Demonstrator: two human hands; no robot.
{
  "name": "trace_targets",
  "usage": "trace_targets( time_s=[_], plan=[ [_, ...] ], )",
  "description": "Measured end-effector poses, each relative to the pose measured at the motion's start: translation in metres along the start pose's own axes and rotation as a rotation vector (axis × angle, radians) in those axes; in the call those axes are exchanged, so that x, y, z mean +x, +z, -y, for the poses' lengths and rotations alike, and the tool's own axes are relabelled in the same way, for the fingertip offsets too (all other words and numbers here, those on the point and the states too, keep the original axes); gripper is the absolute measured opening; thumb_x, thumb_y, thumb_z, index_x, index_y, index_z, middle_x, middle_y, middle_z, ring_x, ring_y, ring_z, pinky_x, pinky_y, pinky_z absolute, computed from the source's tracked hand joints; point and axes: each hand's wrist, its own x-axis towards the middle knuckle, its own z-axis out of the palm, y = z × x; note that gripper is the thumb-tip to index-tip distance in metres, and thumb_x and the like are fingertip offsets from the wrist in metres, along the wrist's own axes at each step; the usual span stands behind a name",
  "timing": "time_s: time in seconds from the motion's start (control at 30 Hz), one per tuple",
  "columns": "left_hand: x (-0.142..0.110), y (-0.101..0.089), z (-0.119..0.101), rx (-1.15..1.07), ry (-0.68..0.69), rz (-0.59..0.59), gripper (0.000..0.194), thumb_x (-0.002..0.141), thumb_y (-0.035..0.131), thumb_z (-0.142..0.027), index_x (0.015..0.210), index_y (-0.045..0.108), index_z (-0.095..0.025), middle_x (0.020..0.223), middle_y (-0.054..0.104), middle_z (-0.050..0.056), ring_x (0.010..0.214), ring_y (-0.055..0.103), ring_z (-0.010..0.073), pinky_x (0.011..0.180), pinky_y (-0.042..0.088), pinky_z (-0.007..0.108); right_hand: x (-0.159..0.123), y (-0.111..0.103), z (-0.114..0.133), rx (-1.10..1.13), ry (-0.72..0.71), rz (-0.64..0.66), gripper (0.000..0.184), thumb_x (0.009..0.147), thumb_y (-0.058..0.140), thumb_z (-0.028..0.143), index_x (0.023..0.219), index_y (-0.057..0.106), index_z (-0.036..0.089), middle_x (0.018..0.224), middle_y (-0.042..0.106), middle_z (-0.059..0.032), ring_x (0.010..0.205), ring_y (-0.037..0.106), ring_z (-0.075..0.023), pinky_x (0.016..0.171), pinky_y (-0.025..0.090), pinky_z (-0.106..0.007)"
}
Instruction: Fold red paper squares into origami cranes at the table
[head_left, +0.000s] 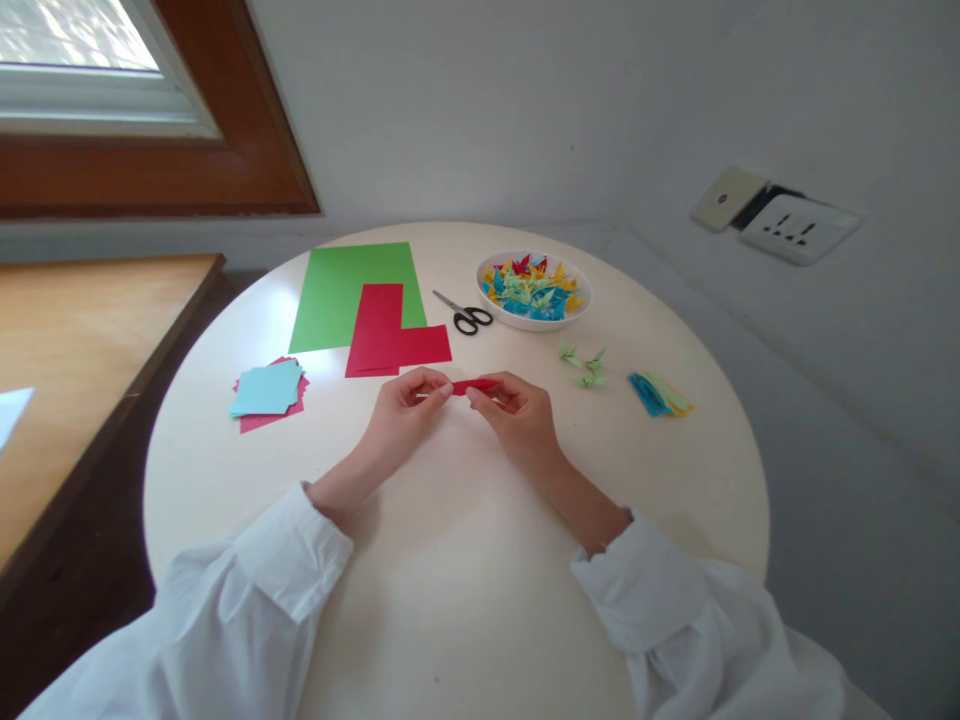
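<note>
Between my two hands is a small, narrow piece of folded red paper, held level above the round white table. My left hand pinches its left end between thumb and fingers. At the other end, my right hand grips it with the thumb in front and the fingers curled behind. Just beyond my left hand lie red paper pieces, partly over a green sheet. A few pale green paper cranes rest to the right of my right hand.
Black-handled scissors lie near a white bowl of colourful paper cranes. Light blue and red paper squares are stacked at left. Folded paper strips sit at right. A wooden surface stands left; a wall socket is at right.
</note>
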Motion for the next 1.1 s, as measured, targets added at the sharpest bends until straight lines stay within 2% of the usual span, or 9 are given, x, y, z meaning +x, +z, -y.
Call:
trace_targets(
  time_s=[0.2, 0.33, 0.5, 0.63, 0.83, 1.1],
  plan=[
    [-0.0008, -0.002, 0.0025, 0.286, 0.227, -0.039, 0.013, 0.068, 0.066, -0.029, 0.079, 0.07, -0.022, 0.076, 0.061, 0.003, 0.072, 0.05, 0.015, 0.065, 0.039, 0.026, 0.0005, -0.0024, -0.0029, -0.158, -0.071, 0.046, 0.011, 0.073, 0.057, 0.028, 0.072, 0.062, 0.018, 0.07, 0.066, -0.0027, 0.06, 0.058, -0.0136, 0.056, 0.046, -0.025],
    [-0.004, -0.001, -0.0012, 0.337, 0.314, -0.038, 0.011, 0.069, 0.066, -0.025, 0.078, 0.071, -0.024, 0.069, 0.058, 0.001, 0.067, 0.049, 0.0141, 0.063, 0.038, 0.025, -0.0019, -0.0018, -0.0031, -0.31, -0.158, 0.062, 0.01, 0.076, 0.055, 0.026, 0.075, 0.061, 0.019, 0.074, 0.065, -0.0034, 0.06, 0.056, -0.0132, 0.055, 0.044, -0.025],
    [-0.0053, -0.0008, 0.0005, 0.361, 0.243, 0.009, 0.01, 0.073, 0.06, -0.023, 0.078, 0.068, -0.02, 0.062, 0.061, -0.001, 0.057, 0.048, 0.0115, 0.056, 0.036, 0.024, -0.0036, -0.0016, -0.0042, -0.372, -0.232, 0.044, 0.007, 0.076, 0.056, 0.024, 0.075, 0.061, 0.019, 0.074, 0.065, -0.0032, 0.06, 0.056, -0.0129, 0.056, 0.043, -0.025],
    [-0.0044, -0.0016, 0.0033, 0.306, 0.206, 0.034, 0.01, 0.073, 0.058, -0.022, 0.076, 0.066, -0.017, 0.067, 0.065, 0.001, 0.062, 0.055, 0.0126, 0.06, 0.04, 0.024, -0.0041, -0.001, -0.0061, -0.203, -0.142, 0.075, 0.008, 0.077, 0.057, 0.027, 0.076, 0.061, 0.02, 0.071, 0.065, -0.0005, 0.059, 0.06, -0.0125, 0.057, 0.047, -0.025],
    [-0.0023, -0.0017, 0.0051, 0.153, 0.16, 0.024, 0.007, 0.071, 0.061, -0.021, 0.073, 0.066, -0.016, 0.074, 0.068, 0.003, 0.069, 0.06, 0.0145, 0.065, 0.046, 0.025, -0.0024, 0.0013, -0.0062, 0.037, 0.009, 0.104, 0.013, 0.074, 0.061, 0.033, 0.077, 0.064, 0.02, 0.072, 0.069, -0.0011, 0.062, 0.066, -0.0146, 0.05, 0.047, -0.023],
    [-0.0035, 0.0, 0.0005, 0.046, 0.137, 0.038, 0.017, 0.068, 0.069, -0.028, 0.079, 0.068, -0.016, 0.075, 0.07, 0.004, 0.072, 0.064, 0.0166, 0.069, 0.049, 0.027, -0.0002, 0.0024, -0.0054, 0.103, -0.012, 0.038, 0.012, 0.067, 0.066, 0.032, 0.072, 0.067, 0.021, 0.073, 0.07, -0.0006, 0.064, 0.063, -0.0143, 0.057, 0.052, -0.027]
  ],
)
